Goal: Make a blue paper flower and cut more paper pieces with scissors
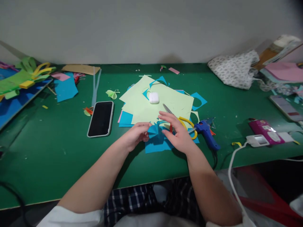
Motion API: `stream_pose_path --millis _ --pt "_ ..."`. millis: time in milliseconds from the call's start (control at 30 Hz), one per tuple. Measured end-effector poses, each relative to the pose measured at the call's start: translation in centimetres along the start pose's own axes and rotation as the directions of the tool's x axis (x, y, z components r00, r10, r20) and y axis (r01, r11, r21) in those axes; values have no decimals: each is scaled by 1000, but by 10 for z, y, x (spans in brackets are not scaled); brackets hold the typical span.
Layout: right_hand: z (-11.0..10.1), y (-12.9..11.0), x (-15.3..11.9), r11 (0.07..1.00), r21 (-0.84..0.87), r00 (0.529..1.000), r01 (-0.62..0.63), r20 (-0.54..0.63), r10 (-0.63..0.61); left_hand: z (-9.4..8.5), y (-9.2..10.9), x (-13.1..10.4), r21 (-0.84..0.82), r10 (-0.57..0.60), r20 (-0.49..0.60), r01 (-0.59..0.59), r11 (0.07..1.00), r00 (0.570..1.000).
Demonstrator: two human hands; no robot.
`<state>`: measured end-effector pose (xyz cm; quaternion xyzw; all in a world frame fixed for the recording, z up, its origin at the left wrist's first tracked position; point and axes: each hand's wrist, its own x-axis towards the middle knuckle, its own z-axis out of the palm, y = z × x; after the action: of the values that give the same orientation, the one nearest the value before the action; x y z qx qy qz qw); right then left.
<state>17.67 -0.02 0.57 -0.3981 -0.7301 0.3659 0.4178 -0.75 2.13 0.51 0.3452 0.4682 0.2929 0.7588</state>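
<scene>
Near the table's front, my left hand [138, 135] pinches the edge of a small pleated blue paper piece [155, 130], fanned out like a leaf or butterfly. On its other side is my right hand [177, 134], with thumb and fingers apart; whether a fingertip touches the folds I cannot tell. Under both lies a flat blue sheet [153, 146]. Scissors with yellow handles [194, 135] rest behind the right hand, partly hidden by it, blades pointing away. Beside them lies a blue glue gun [207, 134]. Pale green sheets [142, 107] are stacked just beyond, carrying a white earbud case [153, 97].
A phone [101, 119] lies to the left, near a green folded paper piece [112, 94]. Blue paper offcuts [199, 101] edge the stack. To the right are a purple box [265, 130], a white cable [232, 167] and a patterned cloth bag [234, 69]. A paper craft [26, 78] sits far left.
</scene>
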Motion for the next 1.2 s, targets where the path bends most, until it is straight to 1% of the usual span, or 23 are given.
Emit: stream_pose_path --millis 100,200,367,467,500,533,567,600,633,667,700,733,767,800,833,867,900,933,967,1067,1200 --pt "3 -4 -1 998 -36 997 55 47 -53 -1 -1 -1 38 -11 32 10 999 999" --pt "7 -3 -2 995 -46 993 89 84 -84 -3 -2 0 71 2 67 -7 997 998" --pt "10 -1 -1 996 -56 998 64 13 -63 -3 -2 -1 73 3 70 -8 997 998" --pt "9 -1 1 996 -68 998 57 1 -57 -2 0 0 49 -16 85 12 999 996" --pt "9 0 1 996 -75 999 54 -4 -54 -2 1 1 35 -6 65 3 999 998" --pt "8 1 2 996 -80 999 47 -15 -48 -2 1 2 18 26 20 -26 999 999" --pt "8 2 2 996 -81 999 34 -34 -37 -2 1 2 8 90 -52 -89 996 995" --pt "9 4 3 997 -79 998 14 -62 -19 -2 1 3 21 188 -141 -187 982 972" --pt "9 5 3 997 -73 995 -12 -102 4 -2 1 3 71 314 -228 -306 949 922" --pt "9 6 3 997 -64 989 -40 -147 31 -1 0 2 161 453 -291 -424 891 843" --pt "9 7 4 996 -55 980 -69 -190 58 0 -1 1 290 590 -305 -517 805 747" --pt "10 8 4 994 -49 970 -97 -230 83 1 -3 0 439 708 -266 -571 693 654" --pt "11 8 4 992 -47 959 -118 -266 101 3 -4 -1 581 796 -186 -588 562 576" --pt "11 8 3 990 -53 948 -131 -299 109 5 -6 -3 697 851 -88 -578 424 518" --pt "12 7 3 988 -70 939 -135 -327 105 6 -8 -4 775 879 2 -557 299 476" --pt "14 6 3 987 -95 932 -129 -352 88 8 -10 -4 821 892 69 -533 204 447" --pt "15 6 3 986 -126 926 -113 -372 59 9 -12 -4 846 899 107 -514 142 424" --pt "16 5 3 983 -159 922 -89 -386 21 9 -13 -4 858 906 117 -500 113 406" --pt "18 4 2 980 -190 920 -62 -392 -17 10 -14 -3 865 912 112 -491 105 393" --pt "23 4 2 962 -274 911 1 -397 -114 11 -16 -2 875 921 93 -473 107 379" --pt "28 4 1 922 -387 891 14 -413 -187 12 -16 -2 884 932 105 -461 72 347"
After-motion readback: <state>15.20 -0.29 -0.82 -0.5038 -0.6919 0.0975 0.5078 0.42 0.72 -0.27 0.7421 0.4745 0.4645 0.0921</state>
